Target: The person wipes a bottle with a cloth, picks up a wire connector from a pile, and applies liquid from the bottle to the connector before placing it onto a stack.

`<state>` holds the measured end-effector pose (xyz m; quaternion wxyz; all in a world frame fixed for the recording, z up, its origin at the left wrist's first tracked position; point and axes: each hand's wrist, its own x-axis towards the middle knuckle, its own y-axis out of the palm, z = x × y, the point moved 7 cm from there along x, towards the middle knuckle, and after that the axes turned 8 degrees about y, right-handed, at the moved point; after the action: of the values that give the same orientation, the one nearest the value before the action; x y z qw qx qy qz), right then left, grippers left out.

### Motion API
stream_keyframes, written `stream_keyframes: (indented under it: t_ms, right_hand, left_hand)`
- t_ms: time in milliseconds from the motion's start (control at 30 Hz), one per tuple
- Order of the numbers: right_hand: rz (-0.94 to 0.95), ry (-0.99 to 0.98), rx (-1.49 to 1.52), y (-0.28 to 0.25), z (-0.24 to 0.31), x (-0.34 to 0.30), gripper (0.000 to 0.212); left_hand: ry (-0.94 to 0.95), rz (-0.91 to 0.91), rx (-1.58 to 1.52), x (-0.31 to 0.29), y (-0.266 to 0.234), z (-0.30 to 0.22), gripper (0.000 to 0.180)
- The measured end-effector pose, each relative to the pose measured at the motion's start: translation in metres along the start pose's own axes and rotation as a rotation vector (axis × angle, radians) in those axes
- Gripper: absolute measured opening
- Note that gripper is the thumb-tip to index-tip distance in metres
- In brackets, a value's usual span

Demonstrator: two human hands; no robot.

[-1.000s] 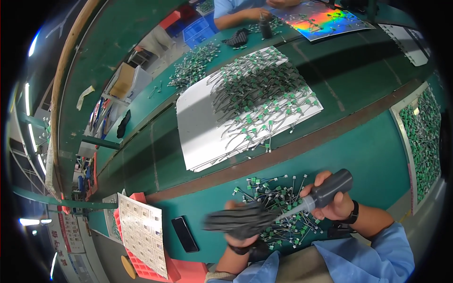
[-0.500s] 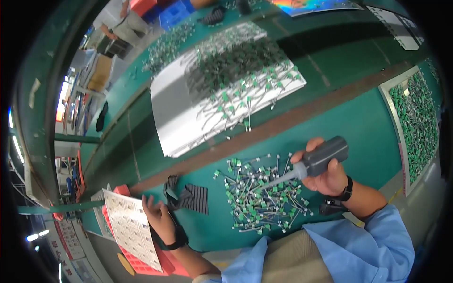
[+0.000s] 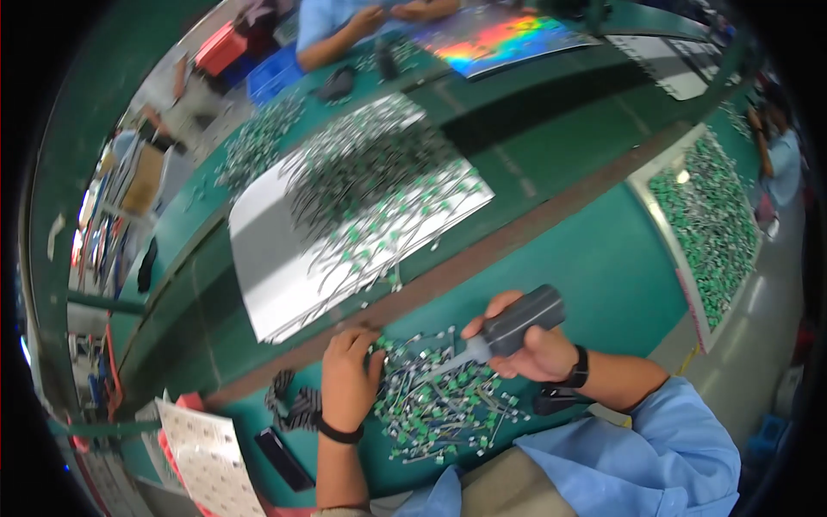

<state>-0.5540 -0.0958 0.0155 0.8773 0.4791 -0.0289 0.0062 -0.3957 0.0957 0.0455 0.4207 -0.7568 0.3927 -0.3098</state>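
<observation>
My right hand (image 3: 538,351) is wrapped round a dark grey squeeze bottle (image 3: 527,320). The bottle is tilted, and its long pale nozzle (image 3: 457,358) points down-left over a loose pile of short wire leads with green and white connectors (image 3: 439,401). At the pile's left edge is my left hand (image 3: 351,375), palm down, thumb apart from the bent fingers; I see nothing held in it. Its fingertips are close to the nearest leads; whether they touch any is unclear. Black bands circle both wrists.
Beyond a brown ledge, a white sheet (image 3: 271,297) carries many more leads. A shallow tray (image 3: 644,191) full of leads stands at the right. Near my left forearm lie a dark phone-like slab (image 3: 284,461), a striped cloth (image 3: 303,409) and a printed card (image 3: 211,448). A co-worker's hands (image 3: 370,19) show across the bench.
My left hand has moved right, from the printed card to the pile's left edge. The dark slab now shows. The view has shifted; my right hand still holds the bottle over the pile.
</observation>
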Motion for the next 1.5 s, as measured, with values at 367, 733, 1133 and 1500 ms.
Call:
stream_keyframes:
  t_ms: [367, 733, 1133, 1500]
  right_hand:
    - [-0.013, -0.010, 0.021, -0.001, 0.004, 0.005, 0.055]
    - [0.017, -0.008, 0.066, 0.010, 0.007, 0.000, 0.051]
    - [-0.012, -0.354, -0.923, 0.038, 0.012, -0.004, 0.060]
    - [-0.035, -0.330, -0.977, 0.034, 0.007, -0.008, 0.056]
  left_hand:
    - [-0.066, -0.018, -0.066, -0.012, 0.002, -0.009, 0.028]
    - [-0.264, -0.327, -0.365, -0.038, -0.011, 0.014, 0.025]
    - [-0.399, -0.117, -1.594, -0.043, 0.073, -0.065, 0.019]
    - [-0.209, -0.177, -0.970, -0.036, 0.039, -0.075, 0.015]
